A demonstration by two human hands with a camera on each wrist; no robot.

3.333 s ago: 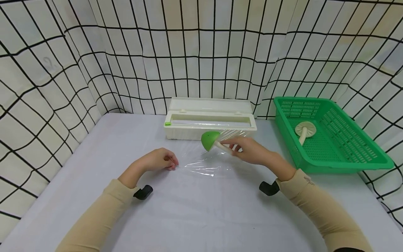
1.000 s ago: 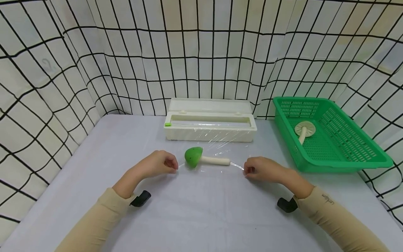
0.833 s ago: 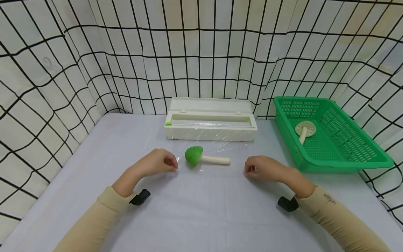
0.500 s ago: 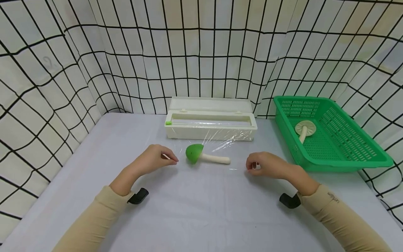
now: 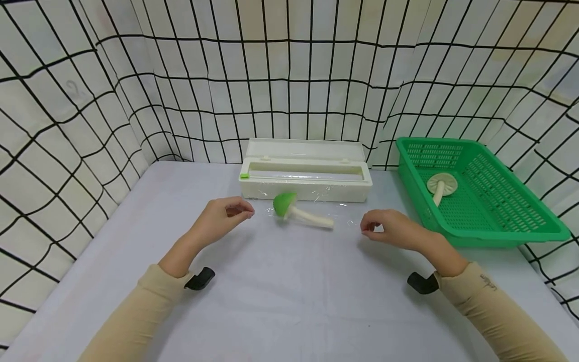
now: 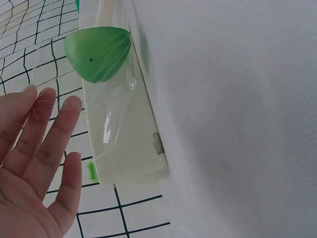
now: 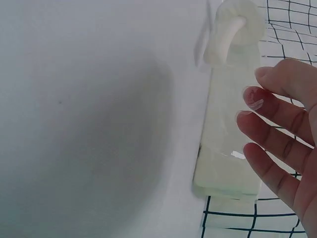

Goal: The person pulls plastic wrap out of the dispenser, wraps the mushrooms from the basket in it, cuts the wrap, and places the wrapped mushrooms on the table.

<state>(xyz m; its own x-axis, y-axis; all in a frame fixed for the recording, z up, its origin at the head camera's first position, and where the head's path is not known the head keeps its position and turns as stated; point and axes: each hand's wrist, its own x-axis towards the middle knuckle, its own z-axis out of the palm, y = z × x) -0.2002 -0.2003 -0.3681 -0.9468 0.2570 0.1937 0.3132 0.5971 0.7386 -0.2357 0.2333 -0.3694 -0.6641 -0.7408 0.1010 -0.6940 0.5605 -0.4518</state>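
Observation:
A toy mushroom with a green cap and a white stem lies on clear cling film in front of the film dispenser. In the left wrist view the film stretches around the cap. On the left, my left hand pinches an edge of the film between thumb and forefinger, its other fingers loosely extended. My right hand is beyond the stem's end, thumb and forefinger pinching the film's other side. A bit of film shows at its fingertips in the right wrist view.
The white dispenser's lid stands raised, with a green slider at its left end. A green basket on the right holds a pale mushroom. Black wire mesh borders the white tabletop.
My right hand has let go of the mushroom's stem and taken the film's edge. Both hands then moved up and toward the dispenser, and the mushroom shifted back with the film, its stem now slanting.

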